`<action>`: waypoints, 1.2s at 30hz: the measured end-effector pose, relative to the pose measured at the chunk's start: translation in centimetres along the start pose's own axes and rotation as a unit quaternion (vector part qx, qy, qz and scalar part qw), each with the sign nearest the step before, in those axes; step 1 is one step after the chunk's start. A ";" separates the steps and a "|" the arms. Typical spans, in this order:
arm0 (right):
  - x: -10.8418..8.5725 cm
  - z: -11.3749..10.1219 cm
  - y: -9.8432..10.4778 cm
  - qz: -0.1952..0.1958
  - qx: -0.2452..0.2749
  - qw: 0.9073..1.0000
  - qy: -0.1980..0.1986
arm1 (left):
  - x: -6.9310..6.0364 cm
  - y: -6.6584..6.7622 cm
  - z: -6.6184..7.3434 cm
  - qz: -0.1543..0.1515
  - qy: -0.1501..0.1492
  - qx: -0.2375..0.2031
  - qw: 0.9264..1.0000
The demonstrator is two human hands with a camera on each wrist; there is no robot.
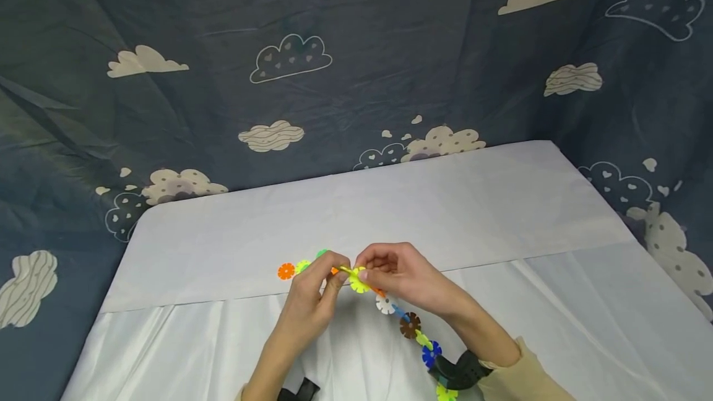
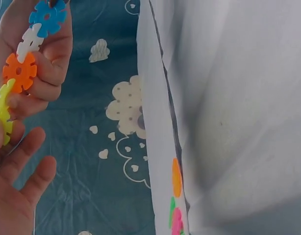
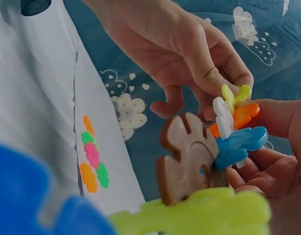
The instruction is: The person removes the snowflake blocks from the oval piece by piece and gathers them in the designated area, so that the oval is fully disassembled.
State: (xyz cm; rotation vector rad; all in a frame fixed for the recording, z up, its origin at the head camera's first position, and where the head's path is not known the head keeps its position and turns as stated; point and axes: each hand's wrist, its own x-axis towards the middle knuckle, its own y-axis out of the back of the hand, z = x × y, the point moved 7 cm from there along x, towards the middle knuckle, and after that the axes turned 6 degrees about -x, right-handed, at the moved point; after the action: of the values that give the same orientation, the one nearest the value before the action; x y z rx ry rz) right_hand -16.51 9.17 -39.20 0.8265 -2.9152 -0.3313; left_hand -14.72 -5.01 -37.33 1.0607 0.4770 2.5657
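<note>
A chain of notched flower-shaped plastic discs runs from my hands down past my right wrist. In it are a yellow disc (image 1: 359, 280), an orange disc (image 2: 20, 72), a white disc (image 1: 385, 304), a light blue disc (image 3: 241, 145), a brown disc (image 1: 410, 325) and a dark blue disc (image 1: 431, 354). My right hand (image 1: 405, 274) pinches the chain at its yellow end. Thumb and fingertips of my left hand (image 1: 312, 297) pinch yellow plastic at that same end; whether this is a second disc is hard to tell. Fingers partly cover the joint.
Loose discs lie on the white-covered table (image 1: 345, 215) beyond my left hand: an orange disc (image 1: 286, 271), a yellow-green disc (image 1: 302, 265), a pink disc (image 3: 91, 155) and others. Black straps (image 1: 459, 371) sit at the wrists. A dark cloud-print curtain (image 1: 223, 104) stands behind the table.
</note>
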 end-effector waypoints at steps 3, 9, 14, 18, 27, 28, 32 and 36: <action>0.1 0.1 0.1 -0.005 0.000 1.000 -0.001 | -0.1 0.0 -0.5 0.009 0.018 -0.024 0.999; -0.2 0.8 1.1 0.007 -0.006 1.000 -0.019 | -0.4 2.2 -2.8 0.091 0.099 -0.102 0.986; -0.2 1.4 1.7 0.036 -0.009 0.999 -0.032 | -1.1 2.0 -4.4 0.056 0.186 -0.028 0.981; -0.1 1.7 2.1 0.057 -0.026 0.998 -0.031 | -1.7 1.0 -5.5 0.018 0.251 -0.001 0.968; 0.1 2.0 2.5 0.062 -0.034 0.997 -0.028 | -3.0 -0.3 -8.1 0.012 0.362 -0.052 0.931; 0.1 2.1 2.5 0.063 -0.035 0.997 -0.029 | -3.2 -0.4 -8.3 0.016 0.371 -0.059 0.927; 0.1 2.3 2.5 0.062 -0.037 0.997 -0.032 | -3.6 -0.8 -8.8 0.027 0.397 -0.088 0.913; 0.1 2.5 2.5 0.061 -0.035 0.997 -0.032 | -3.7 -1.3 -9.1 0.016 0.409 -0.094 0.908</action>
State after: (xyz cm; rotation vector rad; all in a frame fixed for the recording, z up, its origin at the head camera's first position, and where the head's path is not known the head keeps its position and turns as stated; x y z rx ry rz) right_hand -18.27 11.61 -41.00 0.6368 -2.9767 -0.4528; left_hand -18.58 -7.02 -46.28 -0.1265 0.3757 2.9158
